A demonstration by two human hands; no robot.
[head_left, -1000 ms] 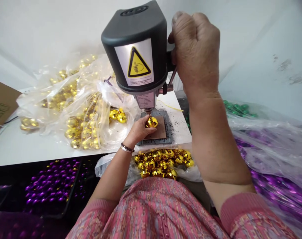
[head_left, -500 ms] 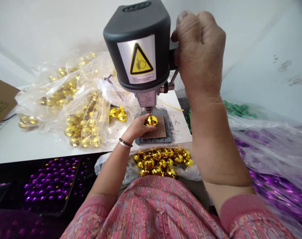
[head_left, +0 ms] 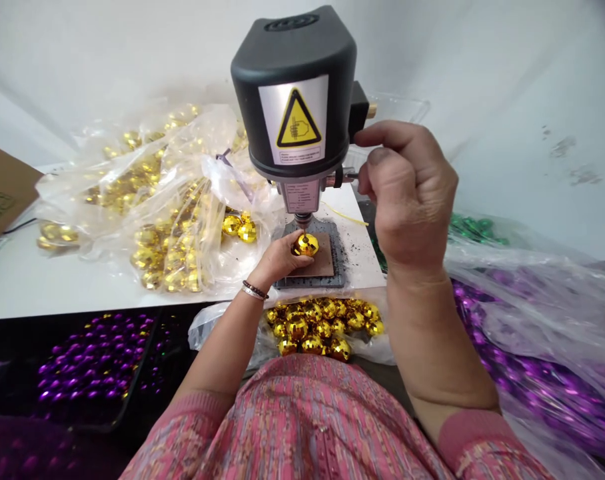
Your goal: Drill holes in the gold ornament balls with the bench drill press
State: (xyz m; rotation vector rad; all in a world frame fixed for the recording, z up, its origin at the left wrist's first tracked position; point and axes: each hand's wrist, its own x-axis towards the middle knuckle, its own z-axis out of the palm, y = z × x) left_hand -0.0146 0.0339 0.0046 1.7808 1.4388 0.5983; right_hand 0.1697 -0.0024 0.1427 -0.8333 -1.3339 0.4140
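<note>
Between the thumb and fingers of my left hand (head_left: 281,259) is a shiny gold faceted ball (head_left: 307,245), resting on a brown square board (head_left: 324,259) over the grey machine base (head_left: 339,248). The bit of the black drill press (head_left: 293,100) meets the top of that ball. My right hand (head_left: 412,193) is raised at the right of the machine, its curled fingers closed on the thin metal lever (head_left: 351,177). A bag of gold balls (head_left: 322,327) lies between my body and the table edge.
Clear bags of gold balls (head_left: 167,247) cover the table's left side, with loose gold balls (head_left: 240,228) beside them. A cardboard box (head_left: 5,193) stands far left. Purple balls (head_left: 95,363) fill a dark tray at lower left. Bagged purple (head_left: 542,380) and green balls (head_left: 475,228) are at right.
My right hand has come down along the machine's right side with the lever. The bit is lower, at the ball. My left hand still holds the ball, and the view has shifted slightly.
</note>
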